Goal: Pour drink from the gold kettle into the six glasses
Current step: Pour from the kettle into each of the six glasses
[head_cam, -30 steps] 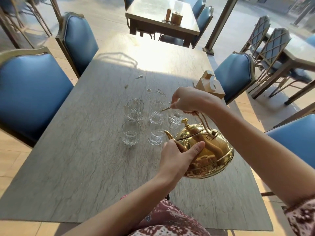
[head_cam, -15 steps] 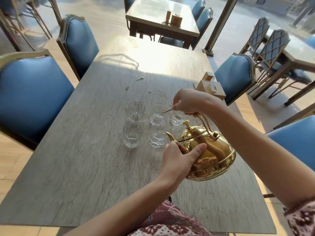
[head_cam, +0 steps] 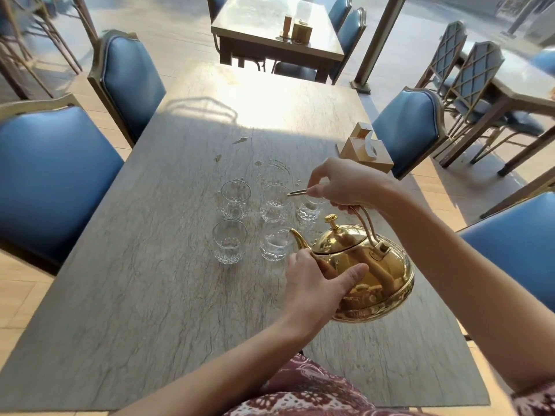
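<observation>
A shiny gold kettle hangs tilted above the grey table, its spout pointing left over the near middle glass. My right hand grips the kettle's arched handle from above. My left hand presses against the kettle's side below the spout. Several clear cut glasses stand in two rows: far left, far middle, far right, near left. The near right glass is mostly hidden behind the kettle.
A wooden tissue box stands at the table's right edge. Blue padded chairs flank the table on the left and the right. Wet rings mark the tabletop behind the glasses. Another table stands beyond.
The kettle has risen a little and its spout has come closer to the near middle glass. Both hands keep their hold.
</observation>
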